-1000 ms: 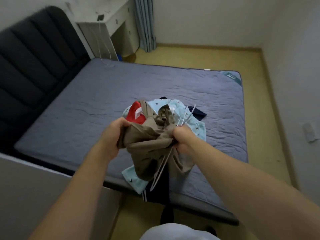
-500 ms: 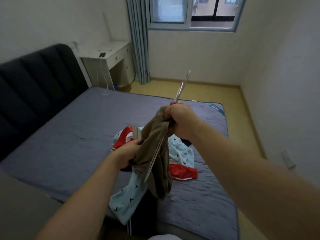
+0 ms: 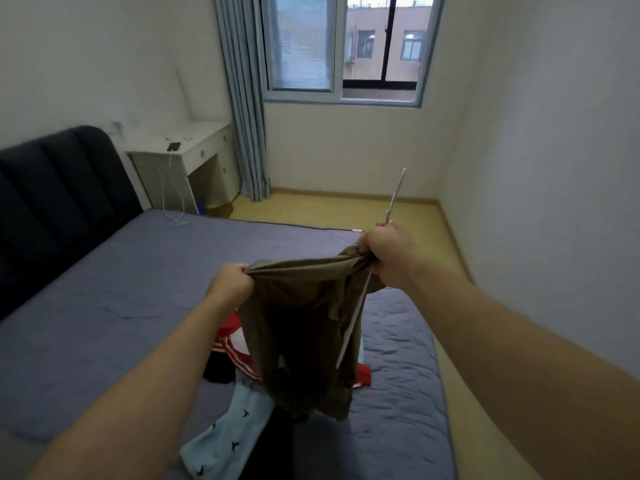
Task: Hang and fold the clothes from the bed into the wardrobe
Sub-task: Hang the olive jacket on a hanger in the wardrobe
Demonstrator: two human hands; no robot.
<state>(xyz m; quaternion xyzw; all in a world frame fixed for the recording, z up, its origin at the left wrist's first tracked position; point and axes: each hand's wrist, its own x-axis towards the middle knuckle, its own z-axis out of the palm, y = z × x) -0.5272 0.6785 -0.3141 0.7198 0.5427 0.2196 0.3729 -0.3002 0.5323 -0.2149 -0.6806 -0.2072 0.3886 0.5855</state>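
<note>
Olive-brown cotton garment (image 3: 304,327) hangs stretched between both hands, left hand (image 3: 230,284) pinching its edge, right hand (image 3: 388,252) at two o'clock gripping cloth plus white plastic hanger (image 3: 356,313), seemingly to find the opening.

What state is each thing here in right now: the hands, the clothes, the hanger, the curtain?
left hand: pinches the edge of the olive garment.
right hand: grips the olive garment and the white hanger.
olive garment: lifted above the bed, stretched between both hands.
white hanger: tilted, held against the garment.
red garment: crumpled on the bed.
light blue garment: lying rumpled on the bed.
curtain: drawn aside.
</note>
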